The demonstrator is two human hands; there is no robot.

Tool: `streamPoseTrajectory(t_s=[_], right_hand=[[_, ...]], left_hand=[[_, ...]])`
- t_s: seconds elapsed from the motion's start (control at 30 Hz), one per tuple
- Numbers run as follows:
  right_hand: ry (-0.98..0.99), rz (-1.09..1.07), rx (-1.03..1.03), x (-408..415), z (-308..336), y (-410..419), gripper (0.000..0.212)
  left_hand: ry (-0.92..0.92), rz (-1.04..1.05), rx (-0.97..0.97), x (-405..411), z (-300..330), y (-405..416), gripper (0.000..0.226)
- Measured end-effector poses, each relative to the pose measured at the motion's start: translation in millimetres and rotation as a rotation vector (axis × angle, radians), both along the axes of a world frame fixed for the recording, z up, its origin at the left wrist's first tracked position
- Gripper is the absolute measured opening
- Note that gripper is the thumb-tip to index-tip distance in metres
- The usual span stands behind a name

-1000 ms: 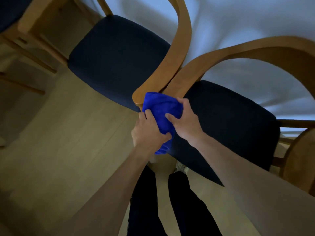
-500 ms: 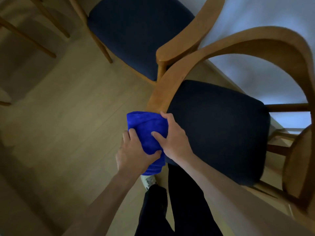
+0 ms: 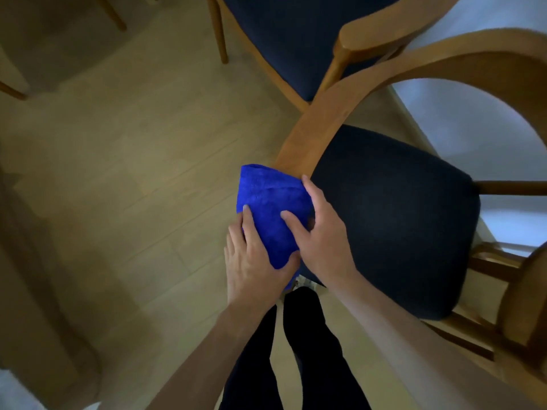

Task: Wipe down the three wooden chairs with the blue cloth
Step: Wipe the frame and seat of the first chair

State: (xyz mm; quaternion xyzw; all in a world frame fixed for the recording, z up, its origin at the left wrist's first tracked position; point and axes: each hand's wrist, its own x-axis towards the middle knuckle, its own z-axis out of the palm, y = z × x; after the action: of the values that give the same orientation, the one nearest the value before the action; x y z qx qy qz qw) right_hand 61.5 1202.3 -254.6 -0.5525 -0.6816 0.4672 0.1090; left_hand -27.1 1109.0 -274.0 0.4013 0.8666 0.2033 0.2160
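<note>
The blue cloth (image 3: 270, 208) is wrapped around the near end of the curved wooden backrest (image 3: 322, 119) of the closest chair, whose dark seat (image 3: 393, 214) lies to the right. My left hand (image 3: 251, 258) grips the cloth from the left and below. My right hand (image 3: 316, 232) presses it from the right, fingers spread over it. A second chair with a dark seat (image 3: 284, 34) and a wooden armrest (image 3: 381, 31) stands beyond. A third chair's wooden part (image 3: 521, 294) shows at the right edge.
White tablecloth (image 3: 479, 119) hangs at the upper right behind the chairs. Light wooden floor (image 3: 124, 173) spreads to the left. Chair legs (image 3: 219, 31) rise at the top. My legs in dark trousers (image 3: 296, 350) stand below the hands.
Both hands with the cloth have slid down the curved backrest toward its near end. The view has shifted, so the chairs sit higher in the frame.
</note>
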Motion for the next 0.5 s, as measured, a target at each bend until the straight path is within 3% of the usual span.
streamPoseTrajectory(t_s=[0.1, 0.3, 0.43, 0.5], right_hand=[[0.037, -0.049, 0.048, 0, -2, 3, 0.063], [0.007, -0.149, 0.141, -14, -3, 75, 0.062], [-0.068, -0.132, 0.176, -13, -3, 128, 0.065], [-0.187, -0.022, 0.282, -9, -1, 135, 0.062]], left_hand=[[0.032, 0.000, -0.023, 3, -1, 15, 0.123], [0.167, -0.105, -0.060, -14, -2, 99, 0.122], [0.206, -0.194, -0.079, -23, -1, 157, 0.109], [0.183, -0.182, -0.073, -26, 0, 160, 0.099]])
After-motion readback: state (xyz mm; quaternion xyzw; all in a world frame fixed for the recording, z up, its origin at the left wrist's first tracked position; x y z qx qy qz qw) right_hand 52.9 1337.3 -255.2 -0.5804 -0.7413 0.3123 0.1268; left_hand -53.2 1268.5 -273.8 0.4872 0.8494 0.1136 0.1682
